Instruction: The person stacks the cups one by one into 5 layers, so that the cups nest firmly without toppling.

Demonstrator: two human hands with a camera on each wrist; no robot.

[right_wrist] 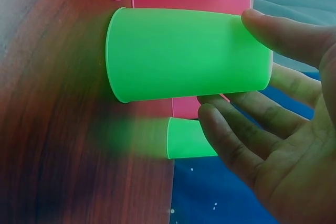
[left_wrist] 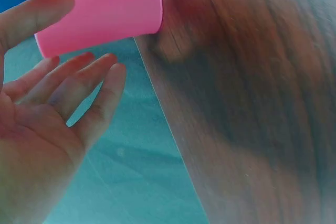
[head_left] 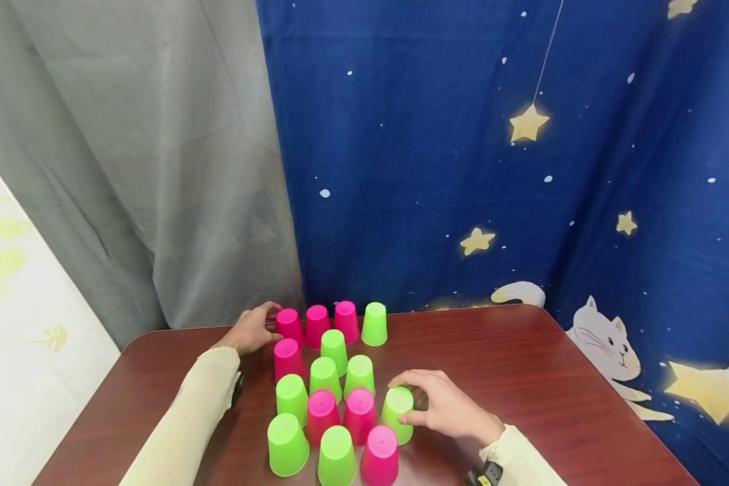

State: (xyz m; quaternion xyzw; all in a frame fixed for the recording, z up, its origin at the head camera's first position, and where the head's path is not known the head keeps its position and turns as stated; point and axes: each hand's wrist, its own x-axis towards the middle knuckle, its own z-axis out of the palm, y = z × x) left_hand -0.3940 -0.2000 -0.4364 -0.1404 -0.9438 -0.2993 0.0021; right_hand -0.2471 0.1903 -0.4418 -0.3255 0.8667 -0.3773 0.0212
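Upside-down pink and green plastic cups stand in rows on the table. My left hand (head_left: 252,331) is beside the pink cup (head_left: 289,324) at the back left corner. In the left wrist view its thumb overlaps that pink cup (left_wrist: 110,11), while the other fingers spread loosely below. At the right front, my right hand (head_left: 449,408) holds a green cup (head_left: 393,410) from its right side, thumb on the near side and fingers round the far side. In the right wrist view the thumb tip lies near the base of this green cup (right_wrist: 184,53).
A back row has two more pink cups (head_left: 317,327) and a green cup (head_left: 374,325). Several green cups (head_left: 337,455) and pink cups (head_left: 380,455) fill the middle and front. The brown table (head_left: 522,364) ends at grey and blue curtains (head_left: 413,169).
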